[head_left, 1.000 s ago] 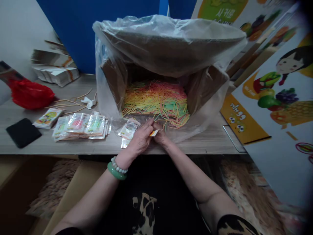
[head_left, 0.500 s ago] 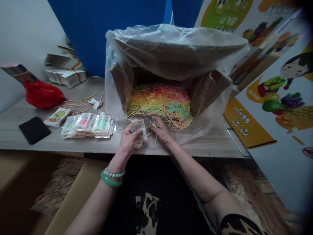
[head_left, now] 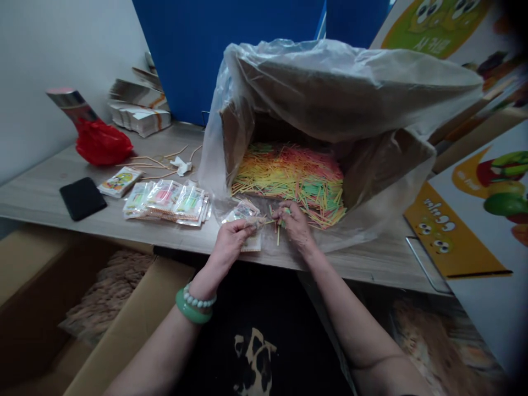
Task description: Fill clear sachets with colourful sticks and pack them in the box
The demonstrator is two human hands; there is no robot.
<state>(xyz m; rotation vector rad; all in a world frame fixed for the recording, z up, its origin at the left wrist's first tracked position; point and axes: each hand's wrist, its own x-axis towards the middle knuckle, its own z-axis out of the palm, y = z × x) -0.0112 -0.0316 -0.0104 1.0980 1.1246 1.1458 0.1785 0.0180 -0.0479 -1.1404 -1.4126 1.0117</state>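
My left hand point(head_left: 231, 239), wearing beads and a green bangle at the wrist, is closed on a small clear packet point(head_left: 256, 220), seen nearly edge-on. Thin coloured sticks point(head_left: 282, 224) are pinched in the fingers of my right hand point(head_left: 296, 228), just right of the packet. One stick spans the gap towards the packet's end; whether it is inside I cannot tell. Under my left hand lie more clear packets point(head_left: 252, 243) with orange-patterned edges. Behind both hands a plastic-lined carton point(head_left: 358, 99), tipped open towards me, holds a heap of yellow, pink and green sticks point(head_left: 289, 170).
To the left lie filled packets point(head_left: 165, 201), a printed card stack point(head_left: 120, 181), a black flat object point(head_left: 82, 198) and a red plastic bag point(head_left: 103, 143). Printed cartons point(head_left: 462, 231) stand at the right. An open box point(head_left: 124, 324) sits below the table edge.
My left hand has turned the packet from facing me to nearly edge-on. My right hand still pinches sticks, now slightly apart from the packet. The whole view has shifted, moving things rightward.
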